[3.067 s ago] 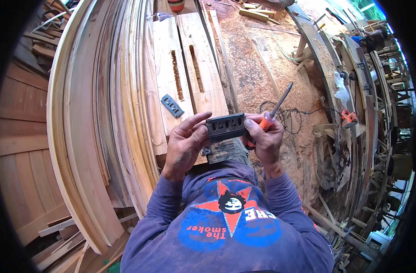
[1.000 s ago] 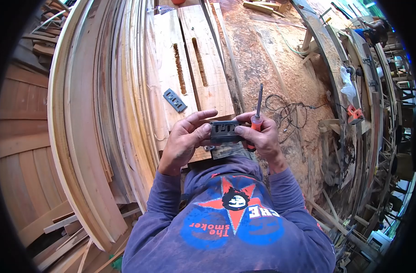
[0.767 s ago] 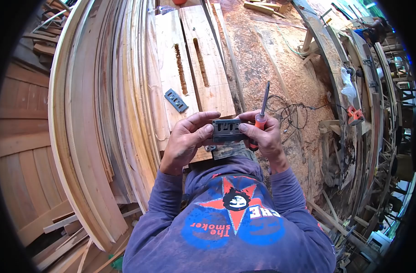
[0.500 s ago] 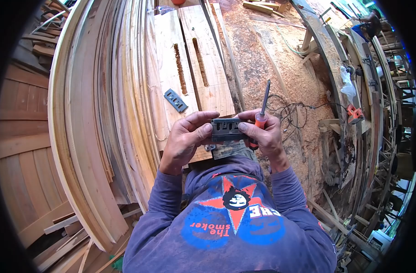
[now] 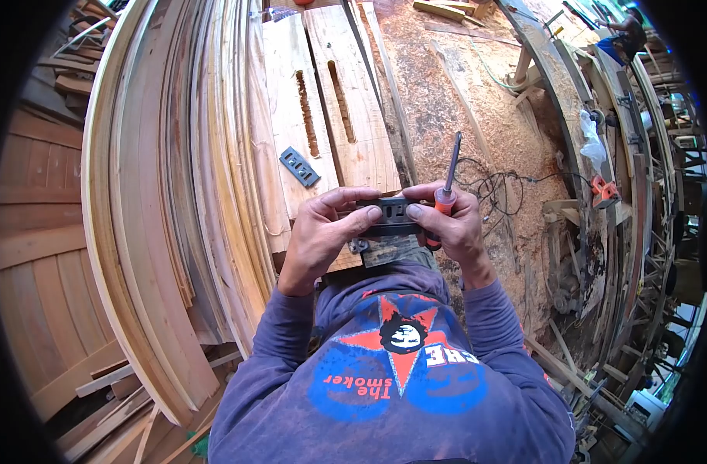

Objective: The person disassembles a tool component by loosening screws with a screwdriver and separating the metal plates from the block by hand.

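Note:
A dark slotted block (image 5: pixel 395 220) is held level between both hands, over the near end of the boards. My left hand (image 5: pixel 322 232) pinches its left end, thumb on the slotted face. At the right end my right hand (image 5: pixel 455 228) grips the block with thumb and fingers, and also keeps a screwdriver (image 5: pixel 448 189) with an orange handle, its shaft pointing up. A second dark slotted plate (image 5: pixel 300 167) lies on the left pale board (image 5: pixel 282 93), below a long rough slot. The right pale board (image 5: pixel 369 158) has a similar slot.
Long planks (image 5: pixel 148 193) are stacked on the left. Sawdust covers the surface (image 5: pixel 477 116) to the right, with a tangled black cable (image 5: pixel 499 193) on it. An orange tool (image 5: pixel 603 190) sits farther right. Another person (image 5: pixel 625 39) is at the far upper right.
My left thumb has moved right, farther over the block's face. The screwdriver has swung more upright since the oldest frame. The other person at the upper right has shifted posture.

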`<state>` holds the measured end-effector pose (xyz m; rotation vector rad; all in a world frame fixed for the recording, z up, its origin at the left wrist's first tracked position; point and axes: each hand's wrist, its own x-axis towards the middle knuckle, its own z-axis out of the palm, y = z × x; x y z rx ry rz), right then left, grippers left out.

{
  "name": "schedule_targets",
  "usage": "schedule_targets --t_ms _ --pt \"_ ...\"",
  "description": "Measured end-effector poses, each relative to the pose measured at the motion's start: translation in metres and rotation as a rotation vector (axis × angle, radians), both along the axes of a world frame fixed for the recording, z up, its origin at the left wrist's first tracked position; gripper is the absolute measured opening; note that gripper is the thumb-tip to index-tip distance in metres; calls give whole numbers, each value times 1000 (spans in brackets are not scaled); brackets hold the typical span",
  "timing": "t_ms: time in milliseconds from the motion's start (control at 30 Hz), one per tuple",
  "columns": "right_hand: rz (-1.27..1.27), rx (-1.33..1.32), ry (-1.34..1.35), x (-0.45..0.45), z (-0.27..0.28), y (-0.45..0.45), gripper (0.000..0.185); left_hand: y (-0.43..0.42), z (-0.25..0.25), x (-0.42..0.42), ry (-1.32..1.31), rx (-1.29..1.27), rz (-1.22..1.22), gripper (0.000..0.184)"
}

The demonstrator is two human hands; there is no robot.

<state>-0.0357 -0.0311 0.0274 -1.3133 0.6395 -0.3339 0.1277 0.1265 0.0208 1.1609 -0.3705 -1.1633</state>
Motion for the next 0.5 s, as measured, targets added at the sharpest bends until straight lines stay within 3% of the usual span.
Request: schedule_targets --t_ms 167,500 --pt "-30 387 -162 -3 4 -6 26 5 -8 6 -19 30 -2 32" --pt "35 285 -106 -10 -6 -14 27 5 -8 5 92 -32 -43 39"
